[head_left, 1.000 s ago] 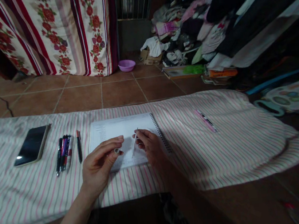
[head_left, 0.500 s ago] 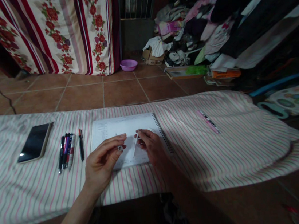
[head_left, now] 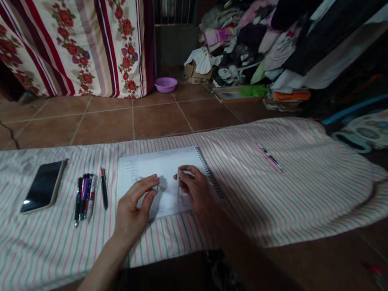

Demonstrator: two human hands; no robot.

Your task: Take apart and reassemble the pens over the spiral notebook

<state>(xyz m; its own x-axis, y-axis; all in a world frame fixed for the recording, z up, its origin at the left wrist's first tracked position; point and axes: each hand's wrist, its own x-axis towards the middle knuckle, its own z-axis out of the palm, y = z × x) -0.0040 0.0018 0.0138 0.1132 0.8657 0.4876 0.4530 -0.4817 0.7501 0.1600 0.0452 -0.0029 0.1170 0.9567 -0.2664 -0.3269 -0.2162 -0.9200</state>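
An open spiral notebook [head_left: 167, 161] with white pages lies on the striped cloth, under both my hands. My left hand [head_left: 134, 206] is over its left part, thumb and fingers curved together around a small tube-like pen part, mostly hidden now. Over the right side of the page, my right hand [head_left: 194, 186] pinches a thin pale stick like a pen refill; only its tip shows clearly above the fingers. The two hands are apart. Left of the notebook lie a dark pen [head_left: 104, 190] with an orange end and a bunch of several pens [head_left: 84, 198].
A phone [head_left: 44, 186] lies at the left of the striped cloth [head_left: 253, 214]. To the right rests a pink and black pen [head_left: 270, 158]. Beyond, on the tiled floor, are a purple basin [head_left: 166, 85], a cardboard box [head_left: 197, 74] and heaped clothes.
My left hand has turned slightly, and the round tube end in it shows less. The pale stick in my right hand is now seen less clearly. The view has shifted slightly.
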